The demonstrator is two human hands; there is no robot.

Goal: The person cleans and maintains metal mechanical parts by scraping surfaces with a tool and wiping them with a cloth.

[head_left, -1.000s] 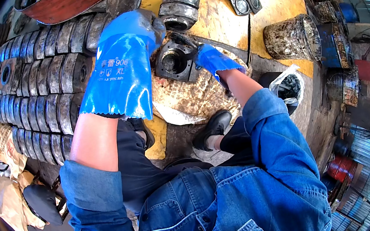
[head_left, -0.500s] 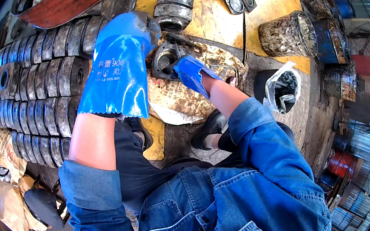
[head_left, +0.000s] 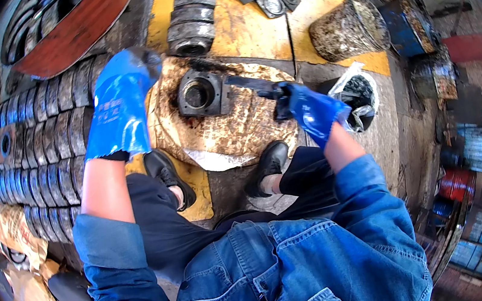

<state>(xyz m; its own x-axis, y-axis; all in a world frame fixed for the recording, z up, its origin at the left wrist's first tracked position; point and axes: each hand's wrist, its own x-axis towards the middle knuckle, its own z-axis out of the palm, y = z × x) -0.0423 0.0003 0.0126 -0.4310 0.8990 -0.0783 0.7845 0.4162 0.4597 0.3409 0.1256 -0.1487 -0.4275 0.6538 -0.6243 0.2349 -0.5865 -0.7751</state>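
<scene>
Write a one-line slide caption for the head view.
Blue-gloved right hand holds a dark tool beside a square metal housing on greasy paper; left hand reaches toward stacked metal parts.

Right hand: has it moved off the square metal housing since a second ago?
Yes. The right hand, holding a dark tool, has drawn back rightward off the square metal housing, toward the plastic-lined bucket.

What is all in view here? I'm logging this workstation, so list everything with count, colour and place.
Bearing housing: one, dark grey, on the greasy round sheet.
Stacked housings: about four, grey, beyond it.
Rows of parts: many, grey, left.
Grease tub: one, grimy, upper right.
Bag-lined bucket: one, black, right.
Shoes: two, black, below the sheet.
Left hand: blue glove, over the rows, nothing visibly held.
Right hand: blue glove, gripping a dark tool.
</scene>
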